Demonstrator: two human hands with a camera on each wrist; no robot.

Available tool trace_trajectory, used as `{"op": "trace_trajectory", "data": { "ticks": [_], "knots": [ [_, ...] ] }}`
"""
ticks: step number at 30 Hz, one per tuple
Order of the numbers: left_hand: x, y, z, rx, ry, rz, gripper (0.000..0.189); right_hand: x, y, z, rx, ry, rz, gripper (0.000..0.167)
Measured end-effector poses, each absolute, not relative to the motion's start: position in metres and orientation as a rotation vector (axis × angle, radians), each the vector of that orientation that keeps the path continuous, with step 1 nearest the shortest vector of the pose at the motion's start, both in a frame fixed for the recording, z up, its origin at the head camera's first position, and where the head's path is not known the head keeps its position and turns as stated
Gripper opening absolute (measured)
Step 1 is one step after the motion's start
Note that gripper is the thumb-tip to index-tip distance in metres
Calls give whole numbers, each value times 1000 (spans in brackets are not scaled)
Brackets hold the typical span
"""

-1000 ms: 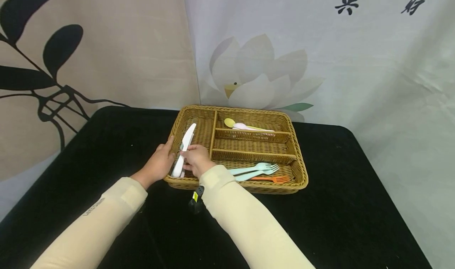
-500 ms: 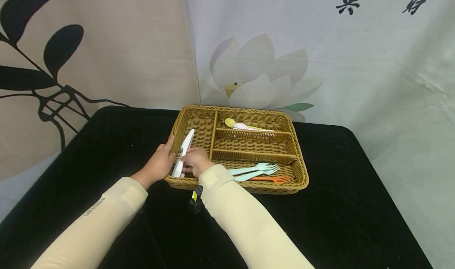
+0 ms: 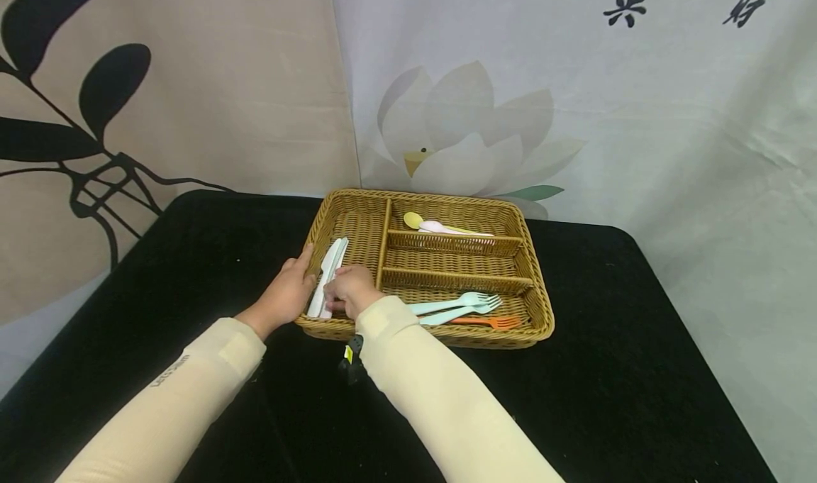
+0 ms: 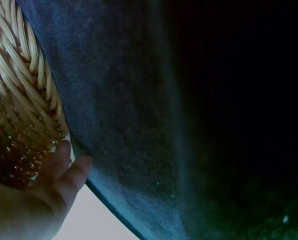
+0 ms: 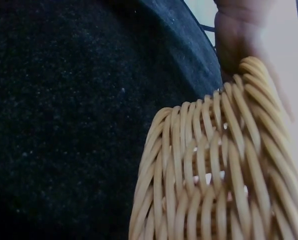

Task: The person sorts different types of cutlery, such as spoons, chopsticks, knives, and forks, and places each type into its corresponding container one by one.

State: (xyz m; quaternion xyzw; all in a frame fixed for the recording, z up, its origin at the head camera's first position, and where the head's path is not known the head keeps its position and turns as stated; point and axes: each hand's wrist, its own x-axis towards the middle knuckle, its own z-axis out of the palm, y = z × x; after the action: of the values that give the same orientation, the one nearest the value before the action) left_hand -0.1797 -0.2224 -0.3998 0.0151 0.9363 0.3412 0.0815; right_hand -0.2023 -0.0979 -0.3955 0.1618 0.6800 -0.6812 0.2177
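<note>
Two white plastic knives (image 3: pixel 328 263) lie side by side in the left compartment of the wicker basket (image 3: pixel 539 284), handles toward me. My right hand (image 3: pixel 354 290) reaches over the front rim into that compartment, its curled fingers at the handles, seemingly pinching one knife. The hand partly covers the handles. At the left rim, my left hand (image 3: pixel 288 293) holds the basket, thumb over the inner side and fingers along the edge. The left wrist view shows its fingers (image 4: pixel 74 180) against the woven rim. In the right wrist view, basket weave (image 5: pixel 208 160) fills the lower right.
Mint-green forks (image 3: pixel 456 309) and an orange fork (image 3: pixel 504 322) lie in the front right compartment. A yellow spoon (image 3: pixel 413 220) and a pink spoon (image 3: pixel 434 226) lie in the back right one. The basket stands on a black-covered table (image 3: pixel 613 369) before a printed cloth backdrop.
My right hand has lowered the raised white knife into the left compartment; two knife blades now show side by side, spread slightly apart. The left hand and basket have stayed in place.
</note>
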Motion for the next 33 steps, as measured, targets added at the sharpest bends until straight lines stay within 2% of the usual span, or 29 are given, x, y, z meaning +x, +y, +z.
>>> {"op": "trace_trajectory", "data": {
  "ticks": [19, 33],
  "knots": [
    [-189, -229, -407, 113, 2831, 1006, 60, -204, -64, -370, 96, 1813, -2044, 39],
    [-191, -230, -403, 89, 2782, 1021, 61, -200, 15, -347, -19, 1935, -2071, 34]
  ]
}}
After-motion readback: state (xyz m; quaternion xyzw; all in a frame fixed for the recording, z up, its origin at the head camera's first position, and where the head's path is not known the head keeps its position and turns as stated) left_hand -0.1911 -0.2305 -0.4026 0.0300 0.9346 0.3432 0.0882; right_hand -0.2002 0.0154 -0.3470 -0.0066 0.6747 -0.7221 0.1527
